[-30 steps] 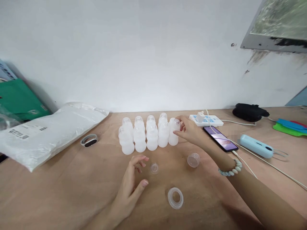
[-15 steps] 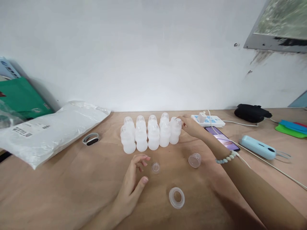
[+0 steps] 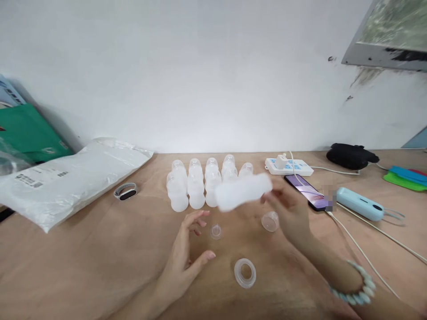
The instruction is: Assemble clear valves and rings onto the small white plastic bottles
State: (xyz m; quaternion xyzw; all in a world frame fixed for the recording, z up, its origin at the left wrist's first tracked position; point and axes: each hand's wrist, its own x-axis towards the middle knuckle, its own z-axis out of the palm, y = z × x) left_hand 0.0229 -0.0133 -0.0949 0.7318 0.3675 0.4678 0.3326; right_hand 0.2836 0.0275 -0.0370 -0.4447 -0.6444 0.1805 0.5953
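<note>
My right hand grips a white baby bottle by one end. The bottle is blurred and lies nearly sideways in the air, partly covering the bottles behind it. Several more white bottles with clear domed caps stand in two rows by the wall. My left hand is open with its fingers curved, nearest to a small clear nipple on the table. A clear ring lies flat in front. On its side, a clear cap rests close to my right hand.
On the left lie a white plastic parcel and a grey wristband. A power strip, a phone with cables, a light blue device and a black pouch are on the right. The wall bounds the back.
My right hand has taken a bottle from the right end of the rows, drawn it nearer and tipped it sideways. The left hand has barely moved.
</note>
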